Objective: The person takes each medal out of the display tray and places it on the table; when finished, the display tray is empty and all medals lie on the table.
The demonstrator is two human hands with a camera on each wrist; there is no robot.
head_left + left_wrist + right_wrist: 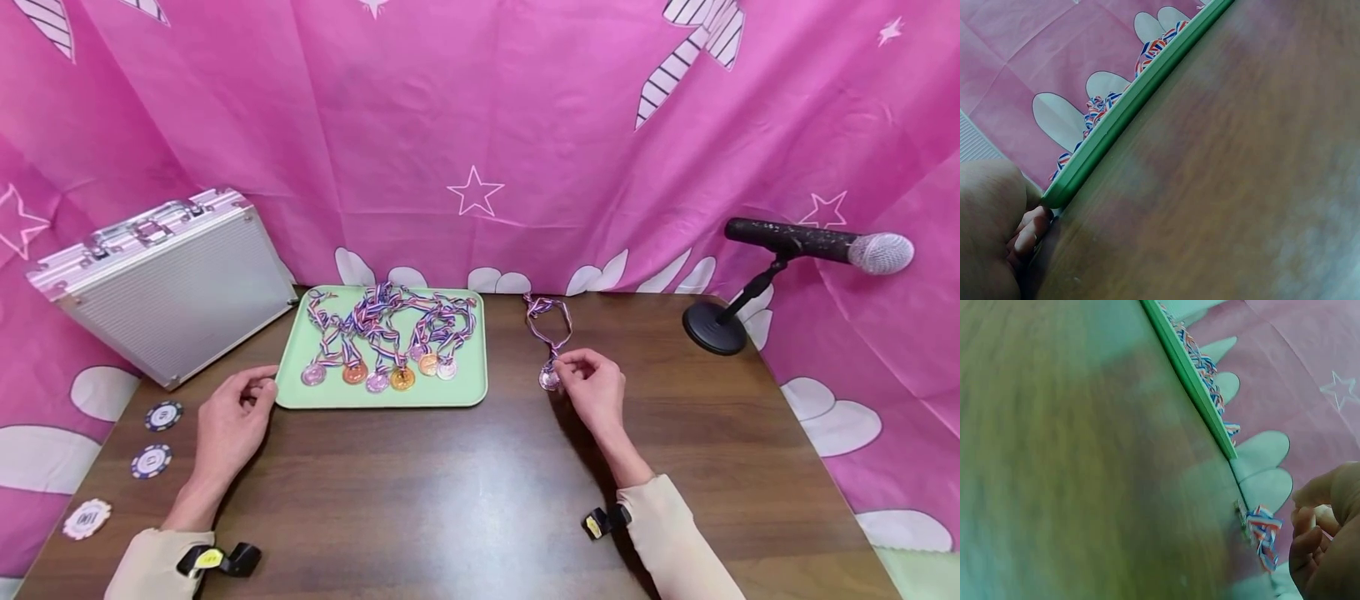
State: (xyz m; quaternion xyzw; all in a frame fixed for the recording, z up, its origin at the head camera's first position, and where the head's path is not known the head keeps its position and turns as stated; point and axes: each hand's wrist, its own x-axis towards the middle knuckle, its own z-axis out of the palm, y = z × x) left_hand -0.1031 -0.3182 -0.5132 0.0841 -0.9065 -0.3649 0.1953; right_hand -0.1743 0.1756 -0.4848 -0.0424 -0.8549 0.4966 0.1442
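A light green tray (375, 400) holds several medals on tangled red, white and blue striped ribbons. My left hand (236, 417) is at its near left corner, and the left wrist view shows the fingers gripping the tray's rim (1063, 190) there. To the right of the tray, a single silver medal (549, 377) lies on the table with its ribbon (550, 321) looped behind it. My right hand (596, 387) is just over this medal, its fingers loosely bent. In the right wrist view a gap shows between the fingertips and the ribbon (1263, 534).
A silver case (180, 292) stands at the left behind my left hand. Poker chips (152, 460) lie along the table's left side. At the back right is a microphone (817, 242) on a black stand (716, 327). A pink curtain (480, 150) hangs behind the wooden table (420, 492).
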